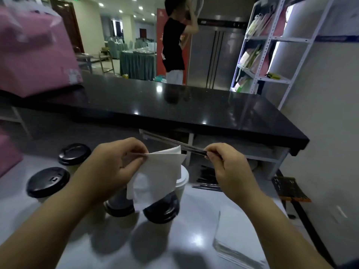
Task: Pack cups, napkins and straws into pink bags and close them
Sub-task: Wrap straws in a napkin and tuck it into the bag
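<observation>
- White napkin (161, 171) at centre, pinched by left hand (114, 167); its hanging edge hides part of 2 black-lidded cups (161, 209).
- Right hand (229, 171) pinches dark straw (171, 141), which points toward 10 o'clock.
- Pink bag (33, 51) at 10 o'clock on black counter (194, 105).
- Napkin stack (237, 239) at 5 o'clock.

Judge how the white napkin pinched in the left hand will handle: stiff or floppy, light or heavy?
Probably floppy: the napkin droops from the pinch of the left hand, its lower part crumpled. Likely very light, since a fingertip grip alone holds it. Its hanging edge could brush the black-lidded cup below it.
</observation>
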`<state>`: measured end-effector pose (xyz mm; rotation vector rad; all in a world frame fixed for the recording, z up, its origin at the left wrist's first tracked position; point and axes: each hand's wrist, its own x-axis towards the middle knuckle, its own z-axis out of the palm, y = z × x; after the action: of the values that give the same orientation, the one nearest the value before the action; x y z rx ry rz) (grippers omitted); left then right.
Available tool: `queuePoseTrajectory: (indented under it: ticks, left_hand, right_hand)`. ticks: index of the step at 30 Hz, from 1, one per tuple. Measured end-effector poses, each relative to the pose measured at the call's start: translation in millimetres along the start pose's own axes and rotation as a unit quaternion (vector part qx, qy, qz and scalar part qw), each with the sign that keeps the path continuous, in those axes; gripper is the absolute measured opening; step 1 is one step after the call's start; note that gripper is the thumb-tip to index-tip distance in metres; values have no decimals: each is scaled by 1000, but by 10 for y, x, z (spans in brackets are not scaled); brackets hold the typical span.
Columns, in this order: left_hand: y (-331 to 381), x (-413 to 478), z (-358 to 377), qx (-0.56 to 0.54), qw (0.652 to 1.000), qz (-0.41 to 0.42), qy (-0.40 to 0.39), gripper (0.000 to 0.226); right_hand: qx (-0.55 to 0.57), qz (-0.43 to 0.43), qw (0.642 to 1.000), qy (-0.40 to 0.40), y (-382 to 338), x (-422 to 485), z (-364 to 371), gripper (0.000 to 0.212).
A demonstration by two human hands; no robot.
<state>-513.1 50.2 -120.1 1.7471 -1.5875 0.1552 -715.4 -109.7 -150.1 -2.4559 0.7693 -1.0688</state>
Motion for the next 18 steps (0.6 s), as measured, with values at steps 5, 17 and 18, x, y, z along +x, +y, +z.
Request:
queuePoseTrajectory:
  ticks: [5,17,18]
  left_hand:
    - [-525,-334,-746,42,999,-14,5,19]
    - [-1664,-886,-2171,117,991,-31,62,16]
    - [-1762,-912,-2259,126,989,-32,71,16]
  right_hand:
    - [13,-12,1000,19,-710,136,525,14]
    - [73,-57,996,17,-2202,512,1791,11]
    - [78,-64,995,13,-2299,565,1894,11]
